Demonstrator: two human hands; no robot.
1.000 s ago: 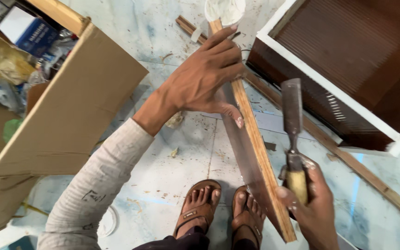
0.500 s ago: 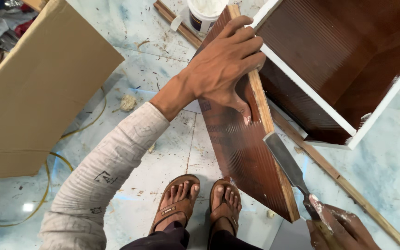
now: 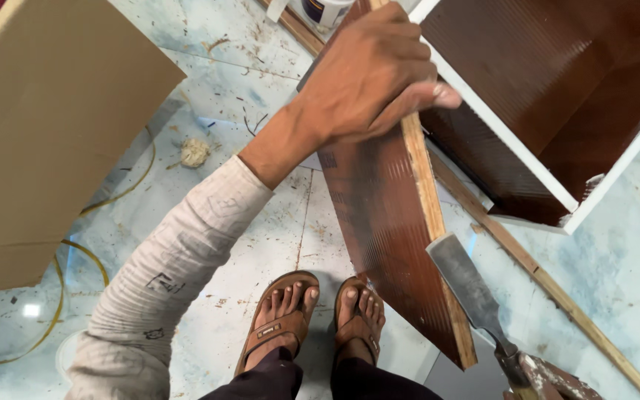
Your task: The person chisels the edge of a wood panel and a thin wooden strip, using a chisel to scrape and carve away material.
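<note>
My left hand grips the top edge of a long board with a dark brown ribbed face and a bare plywood edge. The board stands tilted on the floor, its lower end by my sandalled feet. A chisel with a flat steel blade lies against the board's plywood edge near the lower end. Only a sliver of my right hand shows at the bottom edge, closed on the chisel's handle.
An open brown cabinet box with white edges lies right of the board. A large cardboard sheet stands at left over a yellow cable. A thin wood strip crosses the marble floor; a white tub sits at top.
The chisel has swung from upright beside the board down to its plywood edge. The board has tilted, showing more of its brown face. My right hand has dropped almost out of view.
</note>
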